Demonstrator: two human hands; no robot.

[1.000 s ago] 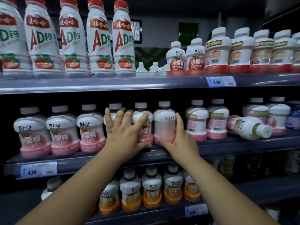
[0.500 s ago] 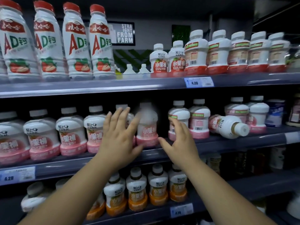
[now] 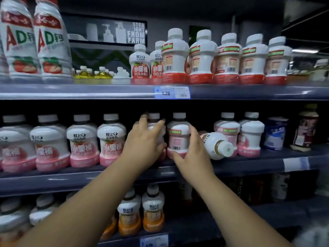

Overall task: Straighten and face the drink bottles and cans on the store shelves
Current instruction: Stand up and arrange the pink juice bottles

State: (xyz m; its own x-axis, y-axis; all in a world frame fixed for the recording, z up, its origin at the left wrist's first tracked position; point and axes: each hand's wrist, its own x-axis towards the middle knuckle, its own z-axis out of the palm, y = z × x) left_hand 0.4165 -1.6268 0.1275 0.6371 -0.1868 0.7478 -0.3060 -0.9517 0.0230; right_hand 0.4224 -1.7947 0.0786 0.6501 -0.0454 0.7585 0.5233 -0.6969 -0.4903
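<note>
Left hand (image 3: 144, 147) wraps left bottle (image 3: 154, 116), fingers curled over shoulder. Right hand (image 3: 193, 155) grips barcode bottle (image 3: 178, 138): thumb low in front, fingers on right side, barcode facing out. Both bottles upright, side by side, mid shelf (image 3: 249, 164). Tipped bottle (image 3: 216, 145) at 3 o'clock of right hand, cap toward camera.

Both arms bare, stretched fwd & up, forearms converging. Left hand (image 3: 144, 141) shows its back, fingers spread & curled round a half-hidden bottle (image 3: 154, 116). Right hand (image 3: 192, 154) just beside it, thumb low, fingers up the far side, gripping a pink-based bottle (image 3: 178, 138).
</note>
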